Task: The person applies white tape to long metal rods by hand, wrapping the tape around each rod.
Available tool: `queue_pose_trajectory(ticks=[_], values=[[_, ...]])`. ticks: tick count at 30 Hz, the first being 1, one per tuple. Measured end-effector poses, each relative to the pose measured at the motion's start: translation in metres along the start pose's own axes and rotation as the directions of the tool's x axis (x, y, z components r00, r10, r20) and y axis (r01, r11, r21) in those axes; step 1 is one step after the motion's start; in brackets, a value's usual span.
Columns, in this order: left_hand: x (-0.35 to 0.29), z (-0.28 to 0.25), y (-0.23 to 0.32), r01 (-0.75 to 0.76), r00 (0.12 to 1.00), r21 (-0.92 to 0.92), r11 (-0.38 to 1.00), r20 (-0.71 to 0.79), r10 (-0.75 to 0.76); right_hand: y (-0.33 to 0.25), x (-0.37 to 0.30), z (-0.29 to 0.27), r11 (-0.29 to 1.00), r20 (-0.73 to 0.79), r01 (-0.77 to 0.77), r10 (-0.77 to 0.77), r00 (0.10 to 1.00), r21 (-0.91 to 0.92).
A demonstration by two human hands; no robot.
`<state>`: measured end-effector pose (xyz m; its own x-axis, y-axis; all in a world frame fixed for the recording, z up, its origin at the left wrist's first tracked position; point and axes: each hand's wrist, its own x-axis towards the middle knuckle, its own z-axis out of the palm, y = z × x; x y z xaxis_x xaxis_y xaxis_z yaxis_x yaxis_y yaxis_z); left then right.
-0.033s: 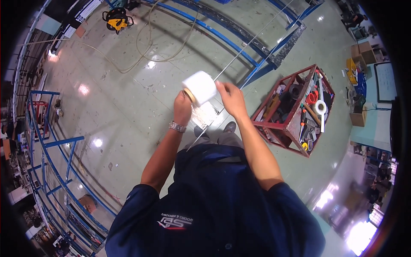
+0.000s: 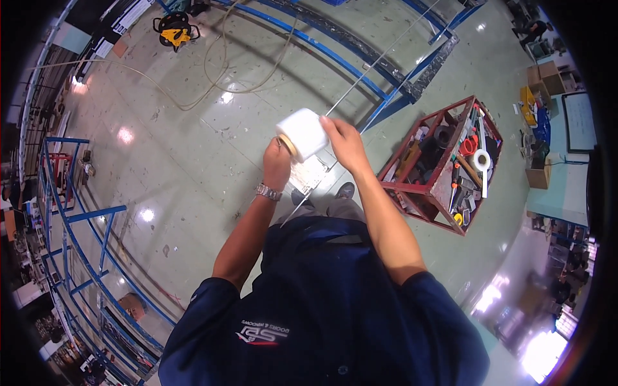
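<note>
Above my feet I hold a thick roll of white plastic film on a cardboard core. My left hand, with a metal watch at its wrist, is closed around the core's near-left end. My right hand rests against the roll's right side, its fingers bent in at the edge; the fingertips are partly hidden. A long thin pale bar runs slantwise from the far right down behind the roll and comes out below it near my waist. Below the roll lies a whitish, cluttered patch, its kind unclear.
To my right stands a red metal cart full of tools and a small white roll. Blue metal frames stand ahead and another blue rack at left. A hose and a yellow-black cable reel lie on the floor.
The roll has shifted slightly to the right, and my left hand with it. My right hand has come in a little closer against the roll's side.
</note>
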<state>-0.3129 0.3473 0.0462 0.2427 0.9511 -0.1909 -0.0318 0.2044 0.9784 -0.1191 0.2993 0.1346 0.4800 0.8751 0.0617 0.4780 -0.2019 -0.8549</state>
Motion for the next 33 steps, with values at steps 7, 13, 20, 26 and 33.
queue_pose_trajectory(ticks=[7,13,20,26,33], values=[[-0.041,0.004,0.012,-0.147,0.976,0.384,0.912,0.205,0.071,0.003,0.007,-0.023,0.862,0.499,-0.41,0.226,0.837,0.298],[-0.058,0.01,-0.001,-0.517,0.854,0.577,0.632,0.401,0.333,0.026,-0.015,-0.024,0.84,0.506,-0.413,0.2,0.839,0.351],[-0.07,0.015,0.024,-0.507,0.862,0.804,0.31,0.483,0.155,0.024,-0.032,-0.051,0.966,0.379,-0.254,0.219,0.899,0.042],[-0.058,0.01,0.022,-0.365,0.928,0.875,0.317,0.368,0.052,0.046,-0.05,-0.068,0.97,0.465,-0.183,0.238,0.853,-0.161],[-0.041,0.004,0.023,-0.372,0.928,0.877,0.306,0.361,0.095,0.179,-0.066,-0.011,0.896,0.613,-0.44,0.317,0.724,0.057]])
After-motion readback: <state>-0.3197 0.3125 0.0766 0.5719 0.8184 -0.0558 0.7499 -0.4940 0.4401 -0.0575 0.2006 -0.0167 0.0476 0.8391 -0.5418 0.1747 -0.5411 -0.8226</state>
